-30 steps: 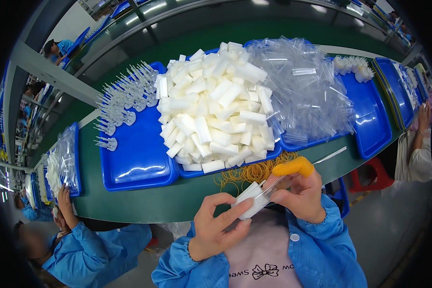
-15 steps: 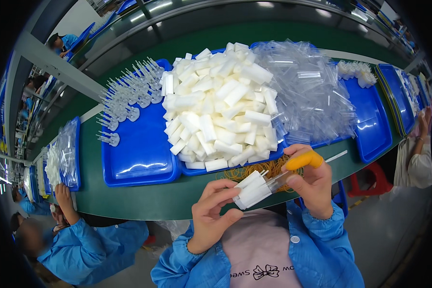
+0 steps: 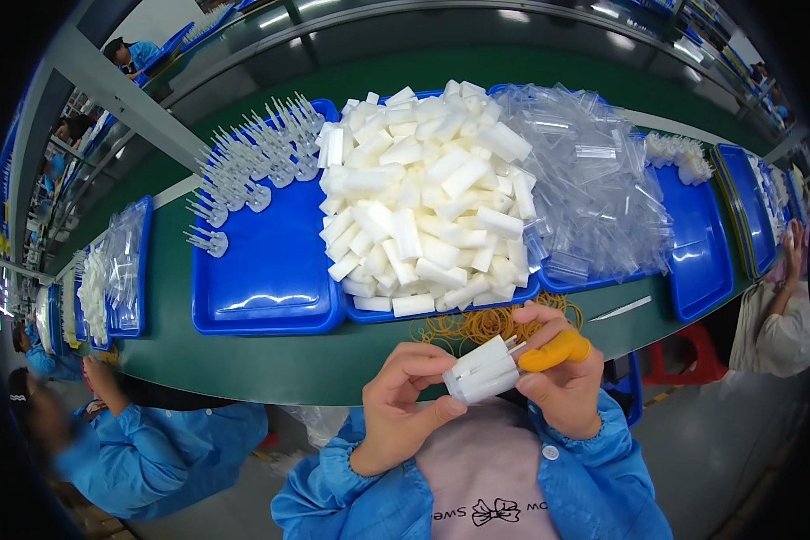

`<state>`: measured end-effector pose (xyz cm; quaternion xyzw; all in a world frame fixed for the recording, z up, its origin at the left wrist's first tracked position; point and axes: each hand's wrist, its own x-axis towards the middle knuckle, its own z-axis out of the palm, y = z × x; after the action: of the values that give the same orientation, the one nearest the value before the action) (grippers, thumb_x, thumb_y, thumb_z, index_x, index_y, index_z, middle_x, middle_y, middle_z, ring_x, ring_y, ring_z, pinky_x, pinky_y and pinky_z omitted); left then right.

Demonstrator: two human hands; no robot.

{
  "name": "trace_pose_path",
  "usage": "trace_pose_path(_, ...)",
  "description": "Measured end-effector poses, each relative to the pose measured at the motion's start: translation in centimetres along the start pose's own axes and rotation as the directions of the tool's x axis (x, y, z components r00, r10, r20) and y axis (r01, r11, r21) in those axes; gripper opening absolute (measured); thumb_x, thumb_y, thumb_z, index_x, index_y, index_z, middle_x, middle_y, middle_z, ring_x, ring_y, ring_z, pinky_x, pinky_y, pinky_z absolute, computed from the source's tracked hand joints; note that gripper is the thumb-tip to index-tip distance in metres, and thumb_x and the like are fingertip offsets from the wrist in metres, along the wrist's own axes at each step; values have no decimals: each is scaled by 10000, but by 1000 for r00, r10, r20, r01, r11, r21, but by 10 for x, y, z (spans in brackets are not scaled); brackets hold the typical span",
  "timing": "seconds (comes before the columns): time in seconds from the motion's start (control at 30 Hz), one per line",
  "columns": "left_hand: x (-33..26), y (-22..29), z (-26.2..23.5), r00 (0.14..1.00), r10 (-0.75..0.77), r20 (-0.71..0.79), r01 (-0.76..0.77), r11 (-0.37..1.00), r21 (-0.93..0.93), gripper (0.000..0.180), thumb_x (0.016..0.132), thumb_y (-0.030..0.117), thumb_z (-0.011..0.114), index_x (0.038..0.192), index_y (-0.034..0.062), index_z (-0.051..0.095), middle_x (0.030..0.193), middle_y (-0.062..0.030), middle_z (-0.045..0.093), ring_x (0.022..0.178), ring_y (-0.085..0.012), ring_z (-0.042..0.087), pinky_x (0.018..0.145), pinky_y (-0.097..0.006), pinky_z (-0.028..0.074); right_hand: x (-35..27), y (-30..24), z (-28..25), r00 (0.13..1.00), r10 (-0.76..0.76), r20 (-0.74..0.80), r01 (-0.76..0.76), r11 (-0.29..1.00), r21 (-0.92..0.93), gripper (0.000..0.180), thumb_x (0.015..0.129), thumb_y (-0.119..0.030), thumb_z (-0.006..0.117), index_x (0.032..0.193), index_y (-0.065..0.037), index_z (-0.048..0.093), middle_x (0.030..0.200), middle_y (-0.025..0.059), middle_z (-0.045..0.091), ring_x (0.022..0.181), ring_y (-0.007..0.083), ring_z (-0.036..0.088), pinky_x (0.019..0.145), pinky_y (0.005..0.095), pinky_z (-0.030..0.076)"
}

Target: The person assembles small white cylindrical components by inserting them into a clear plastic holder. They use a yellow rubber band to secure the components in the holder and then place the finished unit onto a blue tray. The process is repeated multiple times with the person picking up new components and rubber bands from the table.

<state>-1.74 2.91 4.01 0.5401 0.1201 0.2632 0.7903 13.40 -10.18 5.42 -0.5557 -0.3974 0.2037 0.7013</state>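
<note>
Blue smock w/ white snap cuffs; orange finger cot (image 3: 556, 350) on rt index.

Long green workbench (image 3: 243, 360) here, with blue trays (image 3: 270, 279) lined up edge to edge on it, a heap of yellow rubber bands (image 3: 477, 326) and a thin white strip (image 3: 621, 310) by the front edge.

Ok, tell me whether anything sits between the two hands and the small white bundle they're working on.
Nothing visible does. The left hand and right hand both grip the small bundle of white plastic pieces directly, above the green table's edge. The only layer is the orange rubber cot on one right finger.
</note>
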Motion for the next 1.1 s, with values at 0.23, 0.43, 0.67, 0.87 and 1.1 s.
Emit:
trace_pose_path(0.23, 1, 1, 0, 998, -35, -57, 35, 999, 8, 379, 728, -92, 705, 1075, -49, 560, 1137, -128, 491, 1037, -202, 558, 925, -340, 479, 2, 0, 3, 999, -40, -10, 39, 994, -106, 191, 735, -77, 729, 900, -26, 647, 938, 65, 625, 1067, 287, 524, 935, 419, 388)
trace_pose_path(0.43, 2, 3, -6, 988, -94, -124, 74, 985, -156, 381, 712, -142, 623, 1072, -47, 544, 1116, -114, 501, 1026, -189, 560, 916, -322, 465, 42, -10, -27, 991, -102, -82, 49, 870, -491, 244, 723, -41, 672, 967, -37, 664, 1011, 92, 603, 959, 256, 569, 858, 370, 441)
trace_pose_path(0.67, 1, 6, -5, 985, -85, -150, 58, 983, -176, 395, 692, -144, 606, 1066, -34, 543, 1102, -103, 504, 1006, -174, 557, 892, -297, 460, 92, 10, -45, 956, -271, 113, 157, 147, -977, 322, 646, -110, 723, 964, -96, 671, 976, 28, 554, 917, 226, 500, 797, 367, 334)
trace_pose_path(0.87, 1, 5, -6, 983, -97, -157, 69, 982, -174, 391, 699, -138, 610, 1069, -34, 540, 1099, -100, 503, 1005, -176, 555, 897, -299, 456, 94, 21, -46, 957, -253, 146, 193, 174, -966, 280, 621, -118, 735, 885, -90, 649, 988, 17, 551, 917, 225, 505, 822, 381, 336)
trace_pose_path(1.1, 3, 2, -8, 983, -82, -165, 51, 982, -181, 387, 704, -134, 616, 1071, -34, 540, 1102, -100, 501, 1009, -175, 553, 898, -300, 455, 75, -1, -59, 951, -277, 135, 191, 188, -963, 213, 657, -103, 722, 837, -85, 608, 927, 25, 590, 882, 230, 531, 836, 393, 337)
